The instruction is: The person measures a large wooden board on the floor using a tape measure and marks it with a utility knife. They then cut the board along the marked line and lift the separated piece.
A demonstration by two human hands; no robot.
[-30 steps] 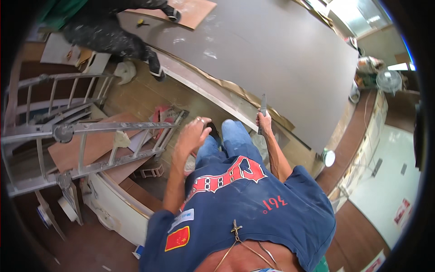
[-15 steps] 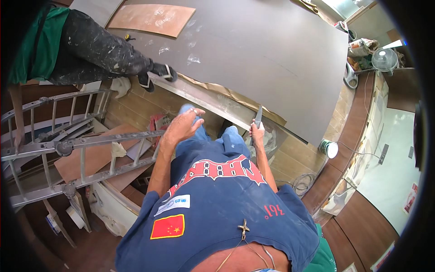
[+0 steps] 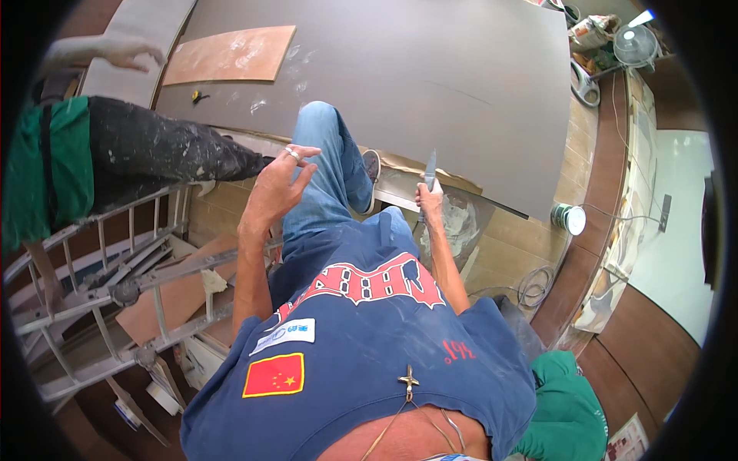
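In my right hand [image 3: 430, 197] is a knife [image 3: 431, 167], its pointed grey blade standing up and away from me. My fingers wrap round its handle, near the front edge of a large grey board [image 3: 384, 84]. My left hand [image 3: 281, 183] is empty, with fingers apart and a ring on one of them. It hovers beside my raised left knee [image 3: 317, 127]. My left shoe [image 3: 372, 175] is at the board's near edge, where torn brown paper [image 3: 415, 167] sticks out.
At left a co-worker in dark spattered trousers [image 3: 161, 142] stands by a metal ladder [image 3: 96, 298]. Another green garment [image 3: 565, 407] shows behind me at lower right. A reddish-brown panel [image 3: 231, 55] and tape measure [image 3: 199, 97] lie on the board. Right: a can [image 3: 569, 219], coiled cable [image 3: 536, 287], fan [image 3: 635, 46].
My left leg has lifted, bringing the shoe up to the board's edge. My right hand keeps the knife. The co-worker's arm now stretches over the far left; the green garment behind me shows more.
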